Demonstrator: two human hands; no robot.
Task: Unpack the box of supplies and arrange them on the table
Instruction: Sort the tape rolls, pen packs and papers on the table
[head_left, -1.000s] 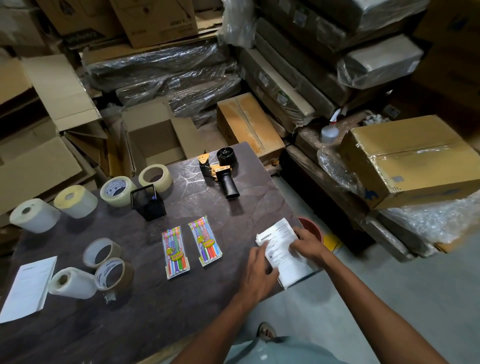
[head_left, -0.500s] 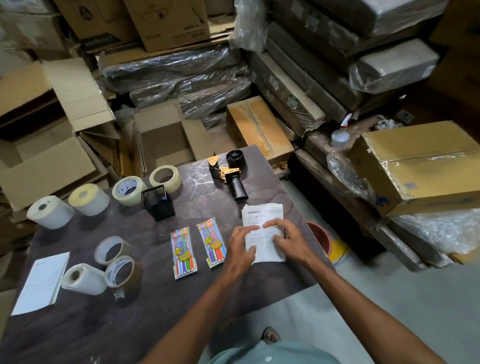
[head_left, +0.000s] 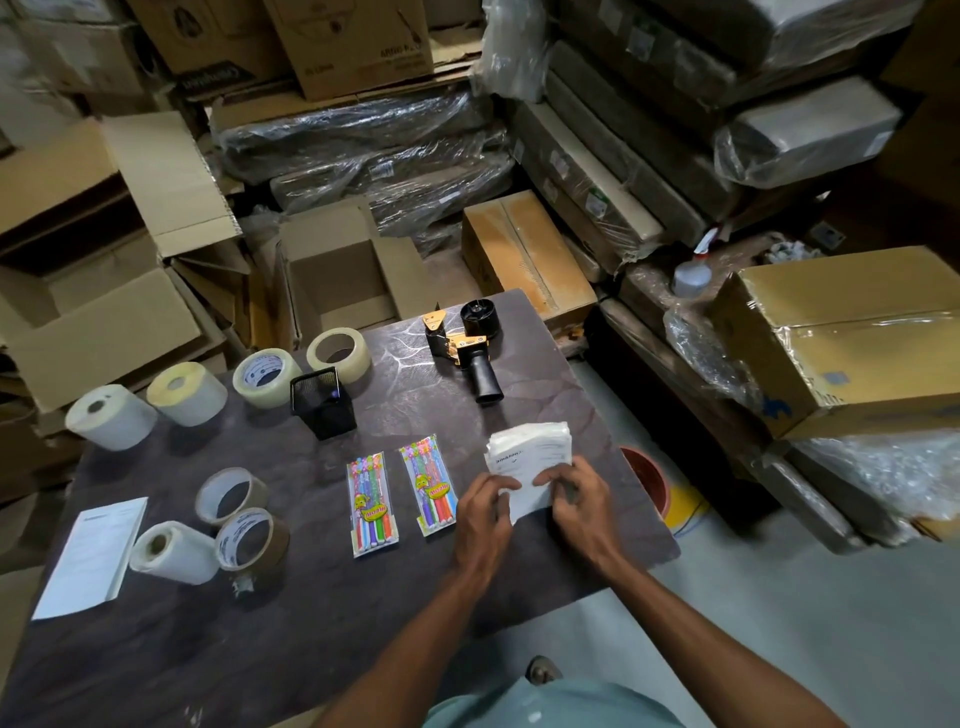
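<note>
Lying at about four o'clock on the table (head_left: 519, 332), a stack of white papers (head_left: 530, 452) is held at its near edge by both hands. The left hand (head_left: 480, 514) is curled over the near left corner, its grip closed on the stack with fingers on top. The right hand (head_left: 576, 499) is curled on the near right corner, thumb and fingers pinching the sheets. The stack's far edge is seen fanned and slightly blurred.

Just beside the left hand, at nine o'clock from the stack, two pen packs (head_left: 371, 504) are laid side by side. A black mesh holder (head_left: 323, 401) is stood at eleven o'clock from them. A tape gun (head_left: 467, 348) is laid at twelve o'clock from the stack, near the table's far edge. Two tape rolls (head_left: 265, 376) are set at the far edge beside the holder, and two white rolls (head_left: 111, 415) are placed farther toward nine o'clock. Nearer, two brown-cored tape rolls (head_left: 231, 496), one white roll (head_left: 174, 552) and a booklet (head_left: 91, 558) are grouped at the table's eight o'clock side. An open box (head_left: 337, 275) is seen beyond the far edge.
</note>
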